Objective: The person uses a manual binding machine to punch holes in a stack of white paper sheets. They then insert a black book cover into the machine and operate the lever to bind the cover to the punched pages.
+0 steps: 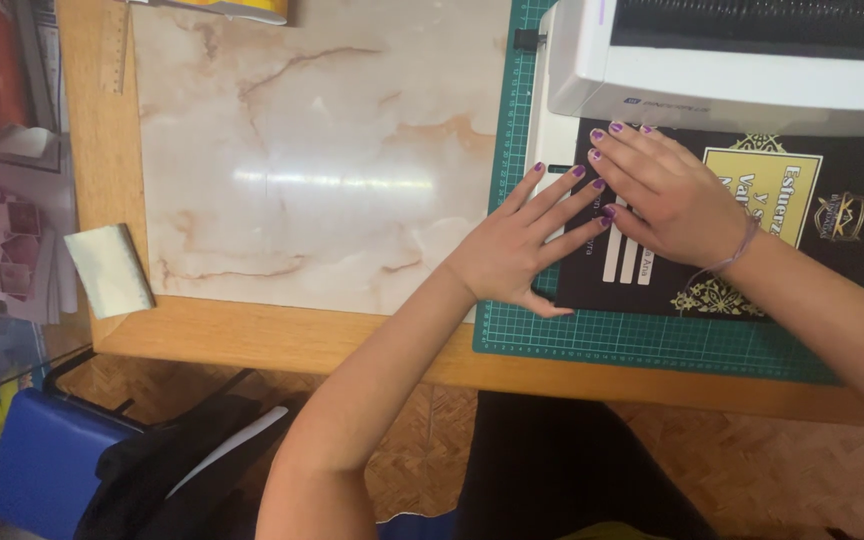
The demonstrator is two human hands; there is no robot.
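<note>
A black booklet cover [832,255] with a yellow label and three white stripes lies flat, its far edge pushed into a white binding machine [732,75]. My left hand [522,245] rests flat on the booklet's left edge, fingers spread, nails painted purple. My right hand [667,190] presses flat on the cover just to the right of it, fingertips at the machine's slot. A thin bracelet circles my right wrist. Neither hand grips anything.
A green cutting mat [642,340] lies under the booklet and machine. A marble-patterned sheet [312,150] covers the wooden desk [252,340] to the left. A pale sponge-like block [109,270] sits at the desk's left edge. A blue case and black bag [152,460] are on the floor.
</note>
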